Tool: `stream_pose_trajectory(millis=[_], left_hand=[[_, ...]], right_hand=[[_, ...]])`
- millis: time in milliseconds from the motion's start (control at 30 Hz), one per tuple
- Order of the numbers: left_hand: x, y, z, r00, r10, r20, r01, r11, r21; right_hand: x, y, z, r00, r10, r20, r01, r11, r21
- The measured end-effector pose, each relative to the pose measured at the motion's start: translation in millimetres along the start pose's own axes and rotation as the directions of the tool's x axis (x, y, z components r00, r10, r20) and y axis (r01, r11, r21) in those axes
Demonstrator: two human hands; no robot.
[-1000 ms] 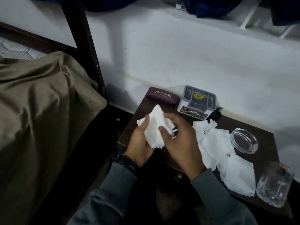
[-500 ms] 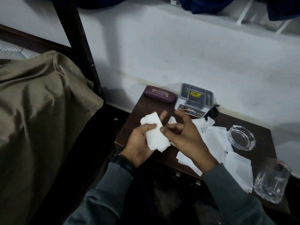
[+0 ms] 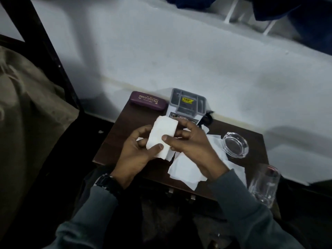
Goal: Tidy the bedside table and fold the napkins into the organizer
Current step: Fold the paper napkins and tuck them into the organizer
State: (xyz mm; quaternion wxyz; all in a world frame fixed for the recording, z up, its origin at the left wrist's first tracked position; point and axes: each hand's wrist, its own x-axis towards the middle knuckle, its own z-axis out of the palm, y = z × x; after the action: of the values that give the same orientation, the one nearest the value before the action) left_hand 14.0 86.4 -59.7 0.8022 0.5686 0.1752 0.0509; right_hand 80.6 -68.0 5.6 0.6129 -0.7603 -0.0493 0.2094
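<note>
Napkin (image 3: 161,135), folded, grasped by left grip (image 3: 136,153) and right grip (image 3: 194,146); far on counter (image 3: 122,133), case (image 3: 148,102) reading "PRINCE OPTICALS".

1. White plaster wall (image 3: 179,51) fills the back, with a faint yellowish stripe (image 3: 122,83) low down and soft shadows across it.
2. Dark bed post (image 3: 45,51) rises at left.
3. Bed (image 3: 27,114) at left, draped in an olive-brown cover.
4. Dark wooden bench (image 3: 122,128) stands against the wall, near the bed.
5. Floor (image 3: 93,126) between them is dark, detail unreadable.
6. Dark blue fabric (image 3: 188,1) hangs at the top edge, with white bars (image 3: 231,9) beside it.
7. Light is dim.
</note>
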Motion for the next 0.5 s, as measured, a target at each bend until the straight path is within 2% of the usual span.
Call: stream_pose_trajectory(millis=[133,200,233,267,367,433,500], left_hand=[[7,-2,5,0.998,0.049,-0.027,-0.045,0.992,0.114],[9,-2,7,0.996,0.066,-0.056,-0.062,0.996,0.064],[11,-2,8,0.993,0.087,-0.079,-0.082,0.995,0.057],[12,-2,8,0.988,0.118,-0.103,-0.110,0.991,0.079],[14,-2,9,0.965,0.231,-0.126,-0.197,0.951,0.236],[15,-3,10,0.944,0.309,-0.113,-0.255,0.904,0.343],[17,-3,12,0.927,0.358,-0.115,-0.281,0.863,0.419]], right_hand=[[12,-11,-23,0.999,0.018,0.045,-0.012,0.991,-0.135],[21,-16,-35,0.999,-0.041,-0.032,0.037,0.990,-0.138],[27,-17,-43,0.989,-0.089,-0.117,0.072,0.987,-0.142],[36,-18,-53,0.962,-0.142,-0.231,0.103,0.980,-0.170],[64,-22,-83,0.813,-0.236,-0.532,0.090,0.954,-0.285],[79,-24,-94,0.742,-0.276,-0.611,0.093,0.945,-0.314],[91,-24,-95,0.710,-0.328,-0.623,0.120,0.928,-0.351]])
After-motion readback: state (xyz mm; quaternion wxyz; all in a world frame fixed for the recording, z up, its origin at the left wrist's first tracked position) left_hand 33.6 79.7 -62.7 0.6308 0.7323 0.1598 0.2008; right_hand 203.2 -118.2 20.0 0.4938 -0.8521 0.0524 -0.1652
